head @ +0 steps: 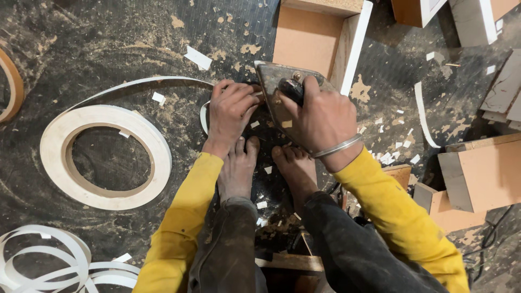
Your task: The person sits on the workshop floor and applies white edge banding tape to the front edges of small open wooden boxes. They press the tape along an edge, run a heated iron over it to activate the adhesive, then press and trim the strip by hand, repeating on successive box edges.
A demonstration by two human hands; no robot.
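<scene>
I see the right hand (pixel 320 116) closed around the dark handle of a flat metal iron (pixel 282 92), which it presses down on the floor (pixel 108 43) just in front of the two bare feet (pixel 266 168). The left hand (pixel 230 111) has its fingers (pixel 239 95) curled down on the end of a white edge-band strip (pixel 135 84), touching the left side of the iron; I cannot tell if they pinch the strip or only press it flat. This strip runs away to the left, toward the big white roll (pixel 106 157) lying flat on the floor. In my judgement the main risk is the closeness: the left fingers and the toes are both right beside the metal plate, so if the iron is hot or slips, it may burn or hit them. The floor is also covered with sawdust and small white offcuts (pixel 391 154), which may get under the strip and spoil the contact. I count one iron, one full white roll, one part of a brown roll (pixel 13 84) at the left border, one loose bundle of white band (pixel 49 260) at the lower left, one open wooden box (pixel 317 38) above the iron, and several wooden blocks (pixel 477 173) at the right, at least three.
</scene>
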